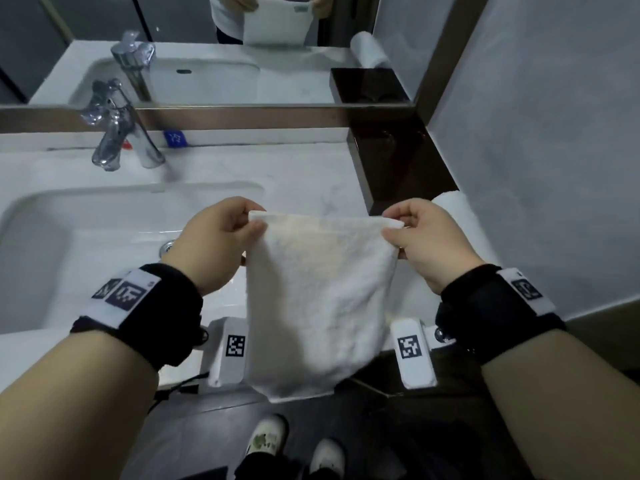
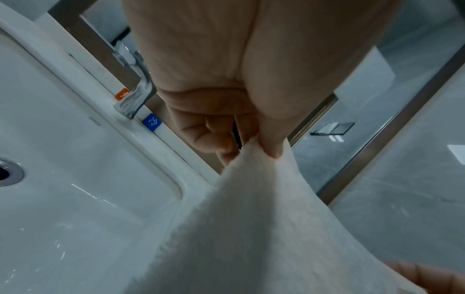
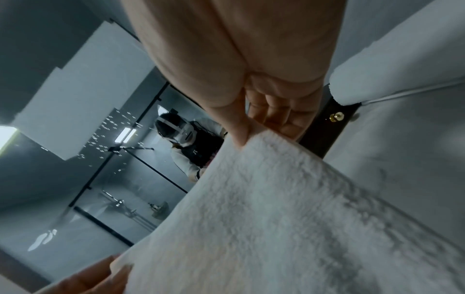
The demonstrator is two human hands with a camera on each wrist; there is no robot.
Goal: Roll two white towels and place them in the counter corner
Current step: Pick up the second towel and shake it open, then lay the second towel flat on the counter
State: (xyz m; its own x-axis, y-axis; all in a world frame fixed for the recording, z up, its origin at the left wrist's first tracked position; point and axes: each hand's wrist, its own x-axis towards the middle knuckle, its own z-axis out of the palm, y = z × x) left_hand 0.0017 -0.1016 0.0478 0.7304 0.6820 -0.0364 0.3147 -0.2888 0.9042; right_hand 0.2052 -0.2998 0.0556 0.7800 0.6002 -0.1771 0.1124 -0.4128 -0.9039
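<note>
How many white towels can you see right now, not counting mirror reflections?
2. One towel hangs in the air over the counter edge, its top corners pinched by the left hand and right hand. One rolled towel lies by the right wall.

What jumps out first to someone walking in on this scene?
A white towel hangs in mid-air over the counter's front edge, its top corners pinched by the left hand and right hand. Behind the right hand, a rolled towel already lies by the wall.
</note>
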